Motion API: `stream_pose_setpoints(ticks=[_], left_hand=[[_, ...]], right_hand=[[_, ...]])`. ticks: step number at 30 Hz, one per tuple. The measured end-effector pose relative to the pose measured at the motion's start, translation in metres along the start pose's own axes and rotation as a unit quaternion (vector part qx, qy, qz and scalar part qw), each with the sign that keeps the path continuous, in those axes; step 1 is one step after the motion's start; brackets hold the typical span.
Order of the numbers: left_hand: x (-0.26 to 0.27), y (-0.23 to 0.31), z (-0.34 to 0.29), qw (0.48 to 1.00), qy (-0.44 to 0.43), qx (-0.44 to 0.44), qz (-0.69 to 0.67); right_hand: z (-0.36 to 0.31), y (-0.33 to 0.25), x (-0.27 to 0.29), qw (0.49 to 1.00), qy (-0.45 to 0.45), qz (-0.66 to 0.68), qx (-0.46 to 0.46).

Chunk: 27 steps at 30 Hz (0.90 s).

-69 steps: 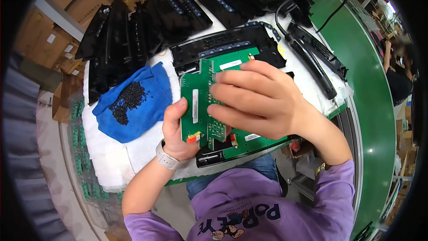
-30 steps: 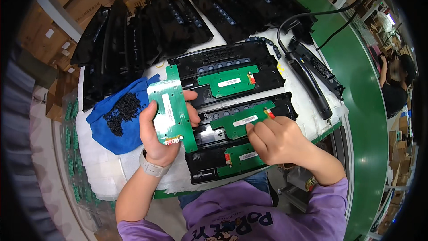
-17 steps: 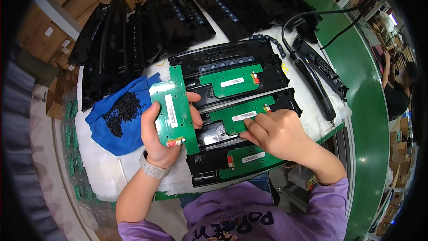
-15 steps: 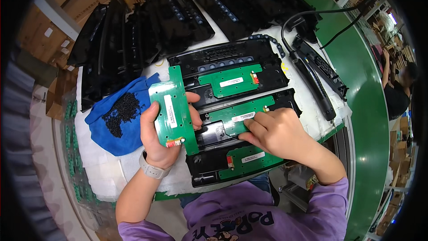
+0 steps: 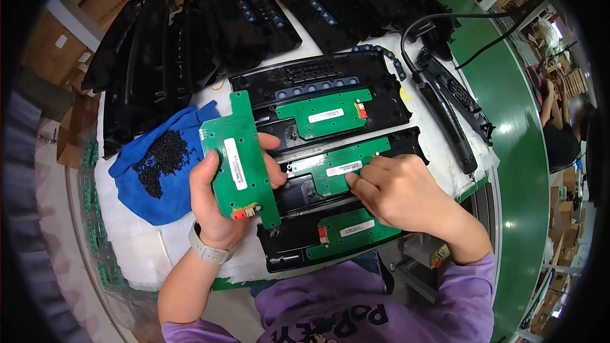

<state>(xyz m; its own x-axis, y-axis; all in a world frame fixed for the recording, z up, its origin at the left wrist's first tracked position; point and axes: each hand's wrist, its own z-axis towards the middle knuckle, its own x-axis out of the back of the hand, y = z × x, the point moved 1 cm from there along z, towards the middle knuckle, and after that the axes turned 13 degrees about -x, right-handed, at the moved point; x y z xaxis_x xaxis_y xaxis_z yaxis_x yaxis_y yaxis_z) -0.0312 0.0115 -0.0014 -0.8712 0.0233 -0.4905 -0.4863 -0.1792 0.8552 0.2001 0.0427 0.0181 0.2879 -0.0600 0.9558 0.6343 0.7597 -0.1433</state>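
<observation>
My left hand (image 5: 219, 200) grips a green circuit board (image 5: 236, 159) by its sides, thumb on the near face and fingers behind. The board stands tilted up, with a white label and a small red-and-yellow connector at its lower end. My right hand (image 5: 403, 194) is closed, its curled fingers and thumb at the right part of a second green board (image 5: 318, 174). That board lies in the middle black plastic housing (image 5: 298, 194); the hand hides its lower right edge. Another housing (image 5: 286, 257) with a board is nearest me, and a third housing (image 5: 257, 89) with a board lies beyond.
Left of the boards, a blue cloth (image 5: 130, 181) bears a heap of small black screws (image 5: 159, 162). A corded black electric screwdriver (image 5: 448, 127) lies at the right beside a narrow black part (image 5: 454, 89). Several black housings (image 5: 229, 38) line the back. A person (image 5: 562, 127) is at far right.
My left hand and its board have shifted slightly left and down, the board turning a little. My right hand stays at the middle board, its fingers drawn slightly closer together.
</observation>
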Motion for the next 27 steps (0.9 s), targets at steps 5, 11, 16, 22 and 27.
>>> stream_pose_setpoints(ticks=[5, 11, 16, 22, 27], left_hand=[[-0.004, -0.002, 0.001, 1.0, -0.01, 0.009, 0.027], [-0.003, -0.002, -0.001, 0.995, -0.058, 0.004, 0.079], [-0.01, 0.011, 0.001, 0.997, -0.058, 0.037, 0.045], [-0.02, 0.023, 0.001, 0.947, -0.147, 0.226, 0.176], [-0.039, 0.028, 0.006, 0.866, -0.328, 0.083, 0.367]], right_hand=[[0.002, 0.006, 0.009, 0.996, -0.043, 0.059, -0.042], [0.003, 0.009, 0.002, 0.994, -0.04, 0.095, -0.04], [0.004, 0.012, 0.009, 0.993, -0.065, 0.096, -0.03], [0.03, -0.007, 0.03, 0.966, 0.192, 0.152, 0.083], [0.034, -0.011, 0.028, 0.969, -0.037, 0.24, 0.05]])
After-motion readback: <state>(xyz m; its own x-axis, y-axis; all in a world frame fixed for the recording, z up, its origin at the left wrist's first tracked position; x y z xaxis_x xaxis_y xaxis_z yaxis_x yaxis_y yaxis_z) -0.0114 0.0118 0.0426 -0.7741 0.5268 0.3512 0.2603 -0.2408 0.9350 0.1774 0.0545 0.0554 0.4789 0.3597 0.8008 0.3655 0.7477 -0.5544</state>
